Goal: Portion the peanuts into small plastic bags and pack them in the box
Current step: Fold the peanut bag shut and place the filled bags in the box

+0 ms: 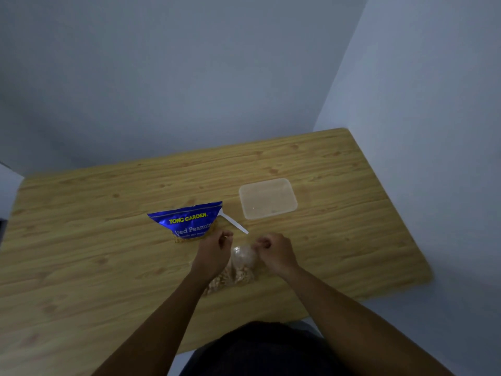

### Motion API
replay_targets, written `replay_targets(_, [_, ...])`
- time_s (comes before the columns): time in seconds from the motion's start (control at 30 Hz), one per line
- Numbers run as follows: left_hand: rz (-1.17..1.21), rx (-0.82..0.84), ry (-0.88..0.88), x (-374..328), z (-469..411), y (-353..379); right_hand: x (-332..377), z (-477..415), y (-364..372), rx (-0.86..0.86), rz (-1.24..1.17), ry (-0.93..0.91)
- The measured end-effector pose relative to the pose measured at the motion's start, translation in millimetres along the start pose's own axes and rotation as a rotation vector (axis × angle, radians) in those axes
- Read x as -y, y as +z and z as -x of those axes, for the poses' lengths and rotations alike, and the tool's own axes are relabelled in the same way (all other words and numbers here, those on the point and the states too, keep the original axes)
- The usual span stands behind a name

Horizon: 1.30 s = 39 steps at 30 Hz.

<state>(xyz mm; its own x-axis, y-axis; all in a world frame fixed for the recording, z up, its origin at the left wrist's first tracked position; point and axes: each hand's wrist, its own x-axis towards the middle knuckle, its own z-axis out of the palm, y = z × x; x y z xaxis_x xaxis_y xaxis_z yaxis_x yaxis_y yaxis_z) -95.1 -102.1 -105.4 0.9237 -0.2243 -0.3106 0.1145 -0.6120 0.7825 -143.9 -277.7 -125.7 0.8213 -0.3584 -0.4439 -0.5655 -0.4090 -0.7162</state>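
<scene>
A small clear plastic bag of peanuts (pixel 243 258) sits between my two hands near the table's middle. My left hand (pixel 215 249) and my right hand (pixel 273 251) have their fingers curled at the bag's top, apparently pinching its mouth; the exact hold is too dim to see. More filled small bags (pixel 229 279) lie beneath my left wrist. The blue foil peanut packet (pixel 187 222) stands behind my left hand, and a white plastic spoon (pixel 233 221) leans out of it to the right. The translucent plastic box (pixel 267 198) lies farther back on the right.
The wooden table (pixel 108 240) meets grey walls at the back and right. Its near edge runs across my lap, and the right edge drops off beyond the box.
</scene>
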Motion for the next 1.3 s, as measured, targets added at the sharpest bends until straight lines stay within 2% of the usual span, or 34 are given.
replay_targets(0.17, [-0.037, 0.015, 0.043, -20.6, -14.5, 6.8, 14.2, -23.0, -28.2, -0.253, 0.006, -0.161])
replay_targets(0.33, [-0.067, 0.09, 0.002, -40.9, -44.0, 22.8, 15.4, -65.4, -53.9, -0.386, 0.023, -0.13])
replay_targets(0.4, [-0.058, 0.138, -0.029, -47.4, -56.6, 28.7, 13.1, -80.2, -62.2, -0.373, 0.102, -0.081])
replay_targets(0.5, [-0.04, 0.123, -0.105, -57.3, -73.4, 35.3, 11.5, -98.9, -71.8, -0.314, 0.175, 0.016])
replay_targets(0.63, [-0.005, 0.116, -0.197, -62.0, -85.7, 42.2, 5.0, -115.2, -73.7, -0.167, 0.186, 0.102])
replay_targets(0.73, [0.025, 0.137, -0.224, -60.9, -88.0, 47.8, 3.9, -117.4, -73.3, -0.124, 0.168, 0.118])
replay_targets(1.03, [-0.044, 0.06, -0.173, -74.0, -79.1, 54.6, 4.3, -107.0, -75.3, -0.169, 0.117, 0.074])
replay_targets(1.2, [0.022, -0.129, -0.059, -74.2, -72.1, 52.6, 5.6, -92.3, -80.5, -0.427, 0.003, -0.039])
replay_targets(1.3, [0.056, -0.251, 0.027, -76.0, -61.1, 48.2, 5.7, -80.3, -92.2, -0.521, -0.123, 0.011])
